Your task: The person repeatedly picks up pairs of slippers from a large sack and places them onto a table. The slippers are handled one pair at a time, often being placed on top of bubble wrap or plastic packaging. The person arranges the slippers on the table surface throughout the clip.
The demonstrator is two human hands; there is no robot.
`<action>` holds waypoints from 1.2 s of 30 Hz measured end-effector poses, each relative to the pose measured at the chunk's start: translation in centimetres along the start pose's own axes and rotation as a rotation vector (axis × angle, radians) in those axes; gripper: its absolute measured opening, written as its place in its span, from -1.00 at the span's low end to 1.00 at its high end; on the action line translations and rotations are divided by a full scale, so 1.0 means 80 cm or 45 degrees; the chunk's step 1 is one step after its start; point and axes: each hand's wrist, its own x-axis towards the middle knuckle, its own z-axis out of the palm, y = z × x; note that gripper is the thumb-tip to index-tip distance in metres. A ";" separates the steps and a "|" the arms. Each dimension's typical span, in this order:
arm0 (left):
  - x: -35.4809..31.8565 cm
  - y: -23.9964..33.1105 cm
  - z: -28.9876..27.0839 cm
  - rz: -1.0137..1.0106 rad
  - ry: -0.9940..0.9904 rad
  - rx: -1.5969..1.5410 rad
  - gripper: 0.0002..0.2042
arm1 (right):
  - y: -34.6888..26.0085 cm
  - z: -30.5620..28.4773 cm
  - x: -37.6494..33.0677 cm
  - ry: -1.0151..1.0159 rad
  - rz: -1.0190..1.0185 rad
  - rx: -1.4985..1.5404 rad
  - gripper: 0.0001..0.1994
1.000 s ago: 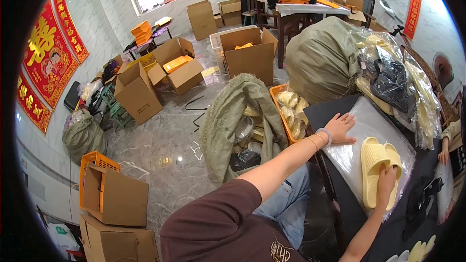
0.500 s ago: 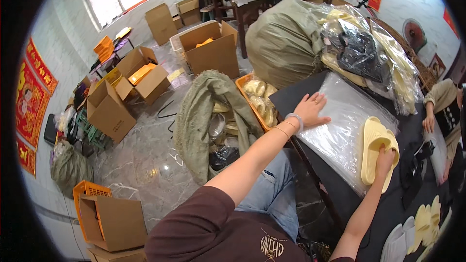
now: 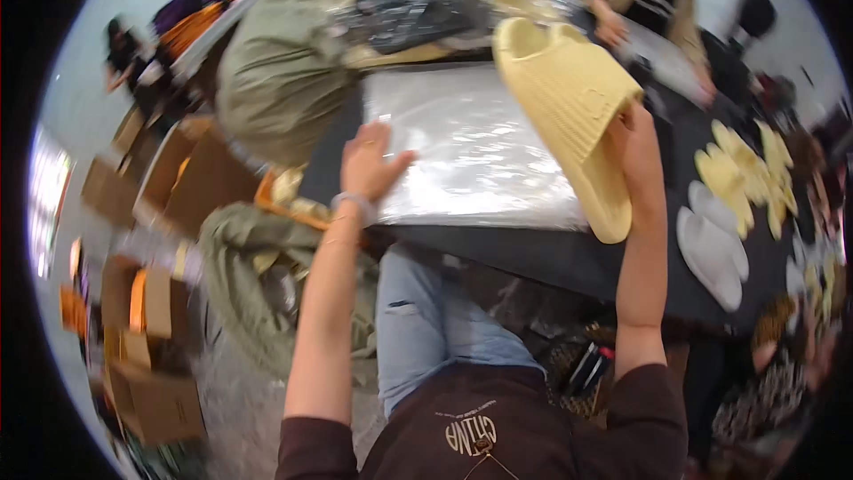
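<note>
My right hand (image 3: 636,147) grips a pair of pale yellow slide slippers (image 3: 569,111), lifted over the right end of a stack of clear plastic bags (image 3: 471,147). One slipper mostly covers the other. The fingers are partly hidden behind the slippers. At the stack's left edge lies my left hand (image 3: 373,164), palm down, fingers stretched and thumb apart, with nothing in it. The bags rest on a black-covered table (image 3: 640,276).
White slippers (image 3: 713,249) and yellow slippers (image 3: 745,178) lie on the table's right side. Bagged slippers (image 3: 426,9) and a bulging green sack (image 3: 284,71) are beyond the bags. Another person (image 3: 644,0) sits across the table. An open green sack (image 3: 253,284) and cardboard boxes (image 3: 155,400) stand left.
My view has turned to the right. My right hand has raised the slippers off the plastic bags and tilted them. My left hand stays on the stack's left part.
</note>
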 end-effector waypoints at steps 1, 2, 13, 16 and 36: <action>-0.003 0.001 0.000 -0.017 0.018 0.031 -0.33 | -0.009 -0.018 -0.008 -0.049 -0.024 -0.015 -0.74; -0.003 0.000 0.002 -0.029 -0.007 0.044 -0.33 | -0.025 -0.033 -0.021 -0.069 0.080 0.017 -0.73; 0.006 0.004 0.015 -0.023 -0.140 0.116 -0.25 | 0.098 -0.336 -0.157 0.416 0.552 -0.986 -0.68; 0.008 0.008 0.014 -0.013 -0.152 0.113 -0.26 | 0.142 -0.425 -0.193 0.493 0.651 -1.276 -0.64; -0.005 0.001 0.001 -0.089 -0.125 0.060 -0.20 | 0.158 -0.376 -0.172 0.662 -0.011 -1.803 -0.56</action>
